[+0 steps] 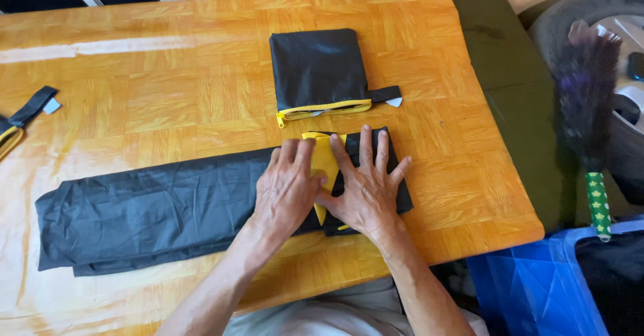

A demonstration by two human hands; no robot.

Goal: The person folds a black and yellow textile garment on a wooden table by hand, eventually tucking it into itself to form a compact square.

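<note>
On the bench (168,88): I see a wooden parquet top under all the fabric pieces.
Left hand (287,187): I read its grip as wide, fingers spread and pressed flat, holding nothing, palm down on the long black cloth and touching the yellow piece.
Right hand (365,187): same wide, flat grip, fingers fanned over the folded end, thumb just beside the left hand.
Long black cloth (147,212): folded into a strip, lying along the near part of the bench from the left side to under both hands.
Folded end (396,182): the strip's right end, doubled over, near the bench's right portion.
Yellow piece (325,158): a yellow fabric part lying between the two hands, on top of the black.
Black pouch (315,68): it has a yellow zipper along its near edge and sits just beyond the hands, apart from them.
Strap (27,111): black, at the left edge.
Feather duster (590,108): off the bench, to the right.
</note>
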